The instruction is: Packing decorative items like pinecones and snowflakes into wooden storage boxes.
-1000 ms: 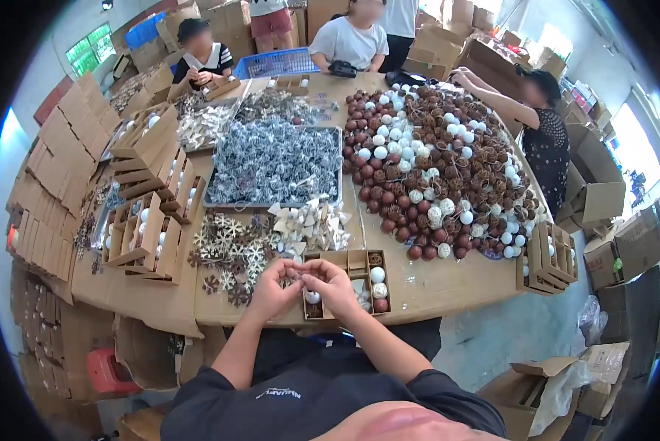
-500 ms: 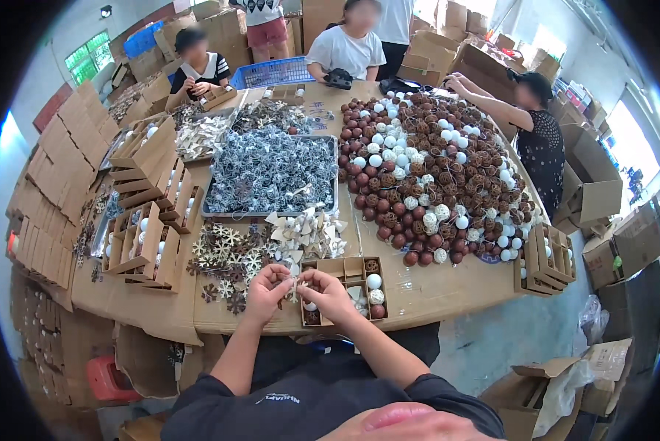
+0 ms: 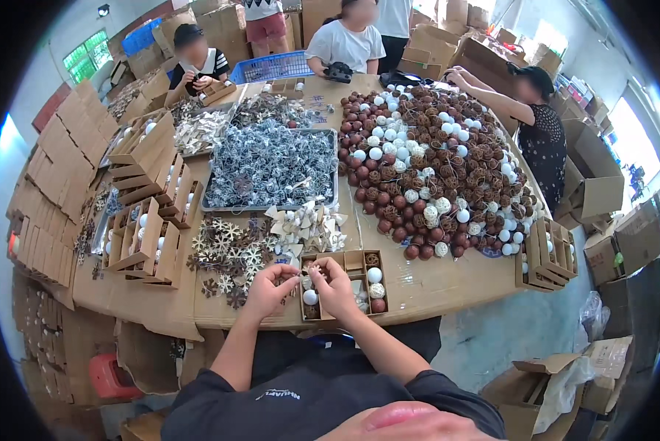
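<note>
A divided cardboard box [image 3: 356, 257] sits at the table's near edge in front of me. Its right side holds a brown rattan ball [image 3: 372, 259], a white ball [image 3: 375, 275], a white rattan ball [image 3: 376, 290] and a brown ball [image 3: 378, 305]. Another white ball [image 3: 310, 297] lies in its left side. Over the left compartments, my right hand [image 3: 334, 288] pinches a small pale-brown piece, mostly hidden by the fingers. My left hand [image 3: 270, 290] is just left of the box, its thumb and forefinger apart and nothing visible between them.
Wooden snowflakes [image 3: 231, 250] and pale wooden cutouts [image 3: 308, 229] lie beyond my left hand. Behind them is a tray [image 3: 335, 173] of silvery ornaments. A large ball heap [image 3: 440, 169] spreads right. Filled boxes [image 3: 150, 246] are stacked left. Co-workers [image 3: 543, 125] sit around the table.
My hands, together at a small piece just left of the box, have parted. The right hand has moved slightly right and up over the box with a small piece; the left stays almost in place.
</note>
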### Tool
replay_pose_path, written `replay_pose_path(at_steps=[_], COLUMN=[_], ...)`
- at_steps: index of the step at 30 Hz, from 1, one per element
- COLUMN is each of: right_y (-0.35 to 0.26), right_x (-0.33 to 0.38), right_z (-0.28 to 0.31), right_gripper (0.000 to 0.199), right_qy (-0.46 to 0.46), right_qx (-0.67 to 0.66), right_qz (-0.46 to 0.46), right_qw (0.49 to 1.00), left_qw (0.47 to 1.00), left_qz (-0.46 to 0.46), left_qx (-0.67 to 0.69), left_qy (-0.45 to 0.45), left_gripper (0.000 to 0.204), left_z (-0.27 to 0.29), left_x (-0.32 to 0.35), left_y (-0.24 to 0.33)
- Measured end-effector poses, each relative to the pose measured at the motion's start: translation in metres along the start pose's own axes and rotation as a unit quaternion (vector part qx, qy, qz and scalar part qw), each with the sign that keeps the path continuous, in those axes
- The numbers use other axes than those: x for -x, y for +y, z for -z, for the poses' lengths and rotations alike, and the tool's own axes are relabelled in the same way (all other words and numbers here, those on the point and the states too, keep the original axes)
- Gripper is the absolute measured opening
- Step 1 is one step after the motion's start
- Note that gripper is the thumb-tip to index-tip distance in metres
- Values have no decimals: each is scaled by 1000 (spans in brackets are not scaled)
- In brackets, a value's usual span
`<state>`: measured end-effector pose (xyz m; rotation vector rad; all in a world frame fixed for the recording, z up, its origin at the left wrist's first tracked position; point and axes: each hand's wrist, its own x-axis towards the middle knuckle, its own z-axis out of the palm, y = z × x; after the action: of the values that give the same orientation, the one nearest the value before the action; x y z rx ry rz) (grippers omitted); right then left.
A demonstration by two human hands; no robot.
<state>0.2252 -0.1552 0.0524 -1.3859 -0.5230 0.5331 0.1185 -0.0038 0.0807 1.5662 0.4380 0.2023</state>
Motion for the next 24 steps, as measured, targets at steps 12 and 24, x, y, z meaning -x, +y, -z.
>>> replay_pose_path(at_steps=[12, 24], right_y=[-11, 8], right_x=[2, 0], right_z=[3, 2], right_gripper=[28, 29], right_qy=[-60, 38], right_qx=[154, -68], right_qz=[60, -41], right_qw=[984, 996], left_qw=[994, 983], left_qz=[-34, -70], left_qx=[-79, -157], left_qy=[71, 72], left_gripper=[16, 18], left_z=[4, -2], left_x=[-3, 3], left_y=[-7, -19])
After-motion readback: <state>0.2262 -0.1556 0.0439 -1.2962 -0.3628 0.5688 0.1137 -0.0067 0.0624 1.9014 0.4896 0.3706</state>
